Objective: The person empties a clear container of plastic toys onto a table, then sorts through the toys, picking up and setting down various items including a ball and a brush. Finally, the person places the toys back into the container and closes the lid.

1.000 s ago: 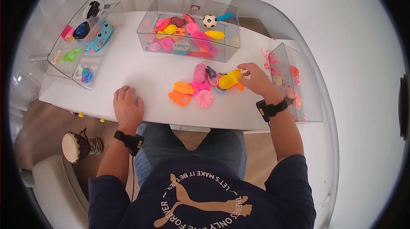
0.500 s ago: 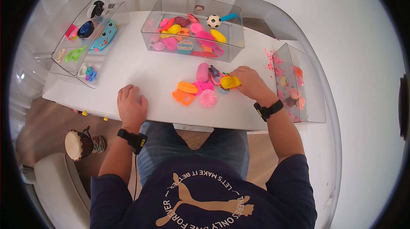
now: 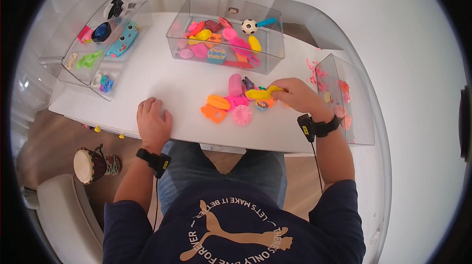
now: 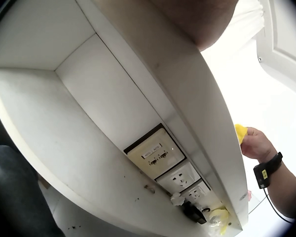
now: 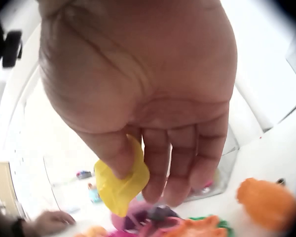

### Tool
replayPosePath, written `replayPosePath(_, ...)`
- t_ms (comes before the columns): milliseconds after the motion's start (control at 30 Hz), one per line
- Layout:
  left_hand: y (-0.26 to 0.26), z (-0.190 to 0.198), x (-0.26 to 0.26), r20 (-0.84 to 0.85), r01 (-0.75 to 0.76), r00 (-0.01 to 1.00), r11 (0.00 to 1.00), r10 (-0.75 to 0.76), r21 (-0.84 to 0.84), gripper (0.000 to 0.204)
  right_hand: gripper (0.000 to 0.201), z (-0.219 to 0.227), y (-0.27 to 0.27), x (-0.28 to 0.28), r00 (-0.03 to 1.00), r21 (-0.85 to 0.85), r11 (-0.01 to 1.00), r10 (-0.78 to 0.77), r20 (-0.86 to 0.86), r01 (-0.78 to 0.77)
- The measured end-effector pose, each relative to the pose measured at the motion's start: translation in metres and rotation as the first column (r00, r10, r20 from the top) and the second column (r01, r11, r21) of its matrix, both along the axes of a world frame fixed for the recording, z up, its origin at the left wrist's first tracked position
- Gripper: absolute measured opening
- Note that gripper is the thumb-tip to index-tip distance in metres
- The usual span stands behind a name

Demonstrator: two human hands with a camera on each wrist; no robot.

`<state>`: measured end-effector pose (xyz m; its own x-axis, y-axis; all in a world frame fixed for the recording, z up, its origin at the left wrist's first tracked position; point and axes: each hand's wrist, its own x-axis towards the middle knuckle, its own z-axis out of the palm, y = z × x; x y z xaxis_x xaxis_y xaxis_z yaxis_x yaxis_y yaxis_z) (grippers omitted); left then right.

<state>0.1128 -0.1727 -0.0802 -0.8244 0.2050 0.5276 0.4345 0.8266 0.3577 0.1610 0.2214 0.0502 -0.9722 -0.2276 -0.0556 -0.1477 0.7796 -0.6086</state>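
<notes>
My right hand [image 3: 297, 95] pinches a yellow scoop-like toy [image 3: 263, 93] between thumb and finger, the other fingers bent slightly and holding nothing that I can see. The toy is on my side of the long clear bin [image 3: 268, 62], towards its right end, above a small cluster of toys. In that cluster, a pink cylinder [image 3: 235, 85] lies nearest the long clear bin, with a dark grey piece [image 3: 249, 83] just beside it. Nearer me than these lie a bright pink piece [image 3: 237, 102], a pale pink round piece [image 3: 242, 115], an orange oval [image 3: 218, 102] and a flat orange piece [image 3: 213, 114], the last two touching each other. A round picture toy [image 3: 261, 105] sits partly under the yellow toy.

My left hand [image 3: 154, 125] rests on the white table [image 3: 182, 131], nearer me than the long clear bin and beyond its left end, fingers loosely extended and gripping nothing.

Inside the long clear bin are a toy football [image 3: 249, 26], a pink brush [image 3: 242, 45] and other bright pieces. To its left stands a clear tiered rack [image 3: 73, 78] with a blue toy [image 3: 124, 40] and a green figure [image 3: 89, 60]. To its right, nearer me, is a clear box [image 3: 363, 128] with orange and pink lumps, and pink crumbs [image 3: 317, 72] scattered about its far corner. Below the table level, well to the left, a drum [image 3: 90, 165] is on the floor.
</notes>
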Motion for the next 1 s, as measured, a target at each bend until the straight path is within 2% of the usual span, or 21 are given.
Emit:
replayPosePath(67, 0.001, 0.000, -0.001, 0.006, -0.002, 1.000, 1.000, 0.002, -0.006, 0.029, 0.018, 0.031, -0.013, -0.007, 0.977, -0.133, 0.990, -0.019, 0.210, 0.048)
replayPosePath(167, 0.000, -0.002, -0.001, 0.016, -0.016, 1.000, 1.000, 0.016, -0.015, 0.029, 0.024, 0.038, -0.011, -0.037, 0.968, -0.159, 0.971, -0.148, 0.201, 0.181)
replayPosePath(267, 0.001, -0.003, -0.002, 0.014, -0.017, 1.000, 1.000, 0.017, -0.018, 0.030, 0.029, 0.037, -0.008, -0.069, 0.935, -0.392, 0.850, -0.334, 0.119, 0.353)
replayPosePath(300, 0.000, -0.004, -0.002, 0.012, -0.015, 1.000, 1.000, 0.016, -0.018, 0.030, 0.031, 0.039, -0.012, -0.071, 0.923, -0.442, 0.820, -0.380, 0.053, 0.363)
replayPosePath(400, -0.001, -0.004, -0.003, 0.014, -0.011, 1.000, 1.000, 0.011, 0.004, 0.030, 0.031, 0.021, -0.005, -0.072, 0.852, -0.426, 0.800, -0.510, -0.115, 0.422)
replayPosePath(500, -0.002, -0.003, -0.001, 0.000, -0.009, 1.000, 1.000, 0.009, 0.016, 0.030, 0.030, -0.003, 0.021, -0.051, 0.865, -0.252, 0.857, -0.488, -0.114, 0.450)
replayPosePath(567, 0.000, -0.002, -0.001, -0.004, 0.000, 1.000, 1.000, 0.000, 0.011, 0.030, 0.032, -0.027, 0.043, -0.032, 0.857, -0.129, 0.877, -0.480, -0.190, 0.462)
replayPosePath(600, 0.000, -0.003, -0.001, -0.003, 0.001, 1.000, 1.000, -0.001, 0.007, 0.030, 0.034, -0.033, 0.048, -0.021, 0.851, -0.067, 0.879, -0.474, -0.226, 0.472)
replayPosePath(700, 0.000, -0.003, -0.001, -0.002, -0.005, 1.000, 1.000, 0.005, -0.015, 0.030, 0.039, -0.042, 0.055, 0.007, 0.850, 0.175, 0.833, -0.503, -0.156, 0.525)
replayPosePath(833, 0.000, -0.003, -0.001, -0.003, -0.008, 1.000, 1.000, 0.008, -0.006, 0.030, 0.042, -0.061, 0.065, 0.018, 0.909, 0.252, 0.874, -0.398, -0.122, 0.416)
replayPosePath(900, 0.000, -0.003, -0.001, -0.005, -0.007, 1.000, 1.000, 0.007, -0.006, 0.030, 0.041, -0.054, 0.059, 0.019, 0.937, 0.291, 0.891, -0.337, -0.092, 0.349)
replayPosePath(1000, 0.000, -0.004, -0.001, -0.003, -0.004, 1.000, 1.000, 0.004, -0.006, 0.030, 0.039, -0.062, 0.060, 0.015, 0.944, 0.397, 0.858, -0.319, -0.089, 0.327)
